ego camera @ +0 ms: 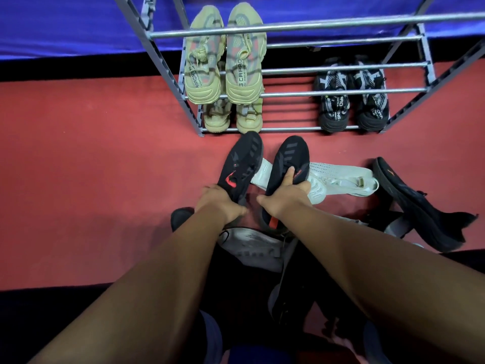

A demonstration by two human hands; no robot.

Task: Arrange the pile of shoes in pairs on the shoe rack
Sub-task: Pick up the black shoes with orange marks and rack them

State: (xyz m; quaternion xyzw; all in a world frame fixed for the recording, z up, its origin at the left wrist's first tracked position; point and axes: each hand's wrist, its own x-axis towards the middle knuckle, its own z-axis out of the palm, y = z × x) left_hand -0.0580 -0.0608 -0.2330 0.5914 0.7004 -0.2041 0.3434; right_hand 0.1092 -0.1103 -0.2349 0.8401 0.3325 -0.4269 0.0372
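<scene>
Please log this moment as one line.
left hand: grips red-logo black shoe | right hand: grips second black shoe | shoe rack: beige pairs, black pair | white shoe: on floor

You had soft overhead light, which laid striped bar shadows from the shoe rack (315,25) on the red floor (78,153). Your wide lens bowed the rack toward the edges, and the bottom of your view fell dark and slightly soft.
</scene>
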